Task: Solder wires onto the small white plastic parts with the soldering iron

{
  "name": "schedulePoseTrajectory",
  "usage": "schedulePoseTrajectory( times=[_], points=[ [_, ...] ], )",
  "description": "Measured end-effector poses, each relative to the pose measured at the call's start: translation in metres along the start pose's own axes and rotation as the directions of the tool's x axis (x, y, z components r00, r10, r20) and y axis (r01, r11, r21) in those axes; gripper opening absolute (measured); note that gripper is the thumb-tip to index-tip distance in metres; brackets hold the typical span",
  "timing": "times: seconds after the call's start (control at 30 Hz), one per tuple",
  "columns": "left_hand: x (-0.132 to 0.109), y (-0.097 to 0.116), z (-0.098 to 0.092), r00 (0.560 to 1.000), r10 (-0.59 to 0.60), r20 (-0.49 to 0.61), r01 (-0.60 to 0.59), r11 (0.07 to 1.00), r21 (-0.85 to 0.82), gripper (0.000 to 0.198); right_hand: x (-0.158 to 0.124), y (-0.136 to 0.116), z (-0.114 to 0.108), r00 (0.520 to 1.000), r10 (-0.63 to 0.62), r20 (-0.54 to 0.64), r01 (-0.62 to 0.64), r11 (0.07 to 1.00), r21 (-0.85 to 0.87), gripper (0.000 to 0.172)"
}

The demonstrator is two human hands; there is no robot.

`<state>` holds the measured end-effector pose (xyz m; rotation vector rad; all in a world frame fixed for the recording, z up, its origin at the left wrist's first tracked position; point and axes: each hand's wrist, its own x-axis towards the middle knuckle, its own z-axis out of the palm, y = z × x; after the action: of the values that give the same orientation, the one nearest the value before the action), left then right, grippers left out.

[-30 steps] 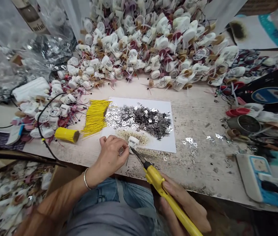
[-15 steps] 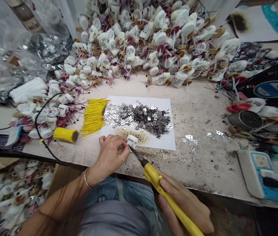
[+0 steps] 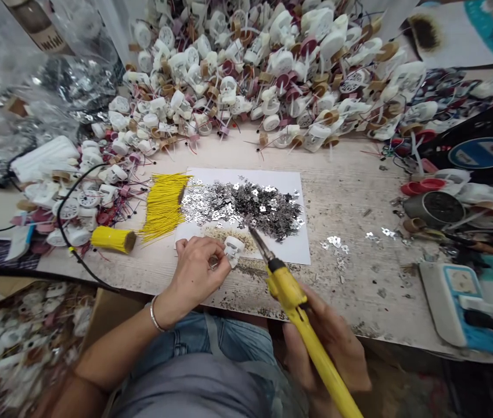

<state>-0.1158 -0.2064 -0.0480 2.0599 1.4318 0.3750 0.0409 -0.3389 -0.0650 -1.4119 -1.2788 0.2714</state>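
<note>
A small white plastic part (image 3: 233,248) is pinched in the fingertips of my left hand (image 3: 198,268), over the lower edge of a white sheet (image 3: 292,251). My right hand (image 3: 328,342) is wrapped round a yellow tool (image 3: 294,296) with a dark metal tip. That tip points up and left, apart from the white part, at the lower edge of a heap of small metal pieces (image 3: 255,209) on the sheet. Brown crumbs (image 3: 250,241) lie just behind the white part. Left of the heap is a spread of yellow wires (image 3: 163,206).
White plastic parts with wires (image 3: 229,87) are piled along the back. A yellow wire bundle (image 3: 113,239) and black cable (image 3: 61,212) lie left. At the right are a round metal tin (image 3: 435,208), a power socket block (image 3: 459,307) and loose metal pieces (image 3: 335,242).
The yellow tool's tip has moved up and right, off the white part, towards the metal pieces, and my right hand has shifted with it. My left hand still holds the white part.
</note>
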Motion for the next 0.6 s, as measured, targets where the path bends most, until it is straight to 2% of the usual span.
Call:
schedulePoseTrajectory(
  times=[0.03, 0.07, 0.13, 0.17, 0.2, 0.27, 0.33, 0.4, 0.47, 0.53, 0.6],
  points=[
    [0.000, -0.001, -0.001, 1.000, -0.002, 0.007, 0.002, 1.000, -0.002, 0.011, 0.003, 0.006, 0.005, 1.000, -0.005, -0.002, 0.005, 1.000, 0.007, 0.066],
    [0.000, -0.002, -0.003, 1.000, -0.004, 0.012, 0.004, 1.000, -0.006, 0.010, 0.008, 0.010, 0.010, 0.999, -0.002, 0.046, 0.003, 1.000, -0.007, 0.057],
    [-0.001, -0.005, -0.008, 1.000, 0.004, 0.009, -0.003, 1.000, -0.014, 0.009, 0.020, 0.018, 0.021, 0.995, 0.037, 0.088, -0.036, 0.999, -0.005, 0.025],
    [-0.002, -0.007, -0.010, 1.000, 0.021, 0.007, -0.021, 1.000, -0.015, 0.011, 0.027, 0.020, 0.028, 0.996, 0.051, 0.080, -0.053, 0.999, 0.014, 0.016],
    [-0.004, -0.009, -0.013, 0.999, 0.049, 0.011, -0.049, 0.999, -0.013, 0.015, 0.034, 0.023, 0.035, 0.997, 0.054, 0.058, -0.056, 0.998, 0.029, 0.016],
    [-0.006, -0.012, -0.016, 0.991, 0.124, 0.047, -0.124, 0.992, -0.012, 0.017, 0.046, 0.028, 0.049, 0.998, -0.039, 0.039, 0.039, 0.999, 0.019, 0.018],
    [-0.006, -0.014, -0.018, 0.982, 0.164, 0.099, -0.161, 0.986, -0.037, 0.010, 0.053, 0.032, 0.060, 0.986, -0.132, 0.104, 0.133, 0.991, -0.004, 0.018],
    [-0.002, -0.017, -0.019, 0.985, 0.128, 0.118, -0.118, 0.989, -0.090, 0.011, 0.054, 0.036, 0.067, 0.973, -0.166, 0.163, 0.172, 0.985, -0.019, 0.017],
    [0.006, -0.019, -0.018, 0.993, 0.076, 0.086, -0.066, 0.991, -0.117, 0.014, 0.050, 0.036, 0.069, 0.969, -0.188, 0.159, 0.195, 0.980, -0.031, 0.019],
    [0.018, -0.020, -0.016, 0.996, 0.071, 0.058, -0.068, 0.997, -0.046, 0.015, 0.044, 0.033, 0.067, 0.969, -0.207, 0.133, 0.213, 0.976, -0.033, 0.022],
    [0.030, -0.019, -0.013, 0.992, 0.089, 0.088, -0.098, 0.990, 0.104, 0.017, 0.038, 0.029, 0.064, 0.975, -0.185, 0.120, 0.187, 0.982, -0.007, 0.021]
  ],
)
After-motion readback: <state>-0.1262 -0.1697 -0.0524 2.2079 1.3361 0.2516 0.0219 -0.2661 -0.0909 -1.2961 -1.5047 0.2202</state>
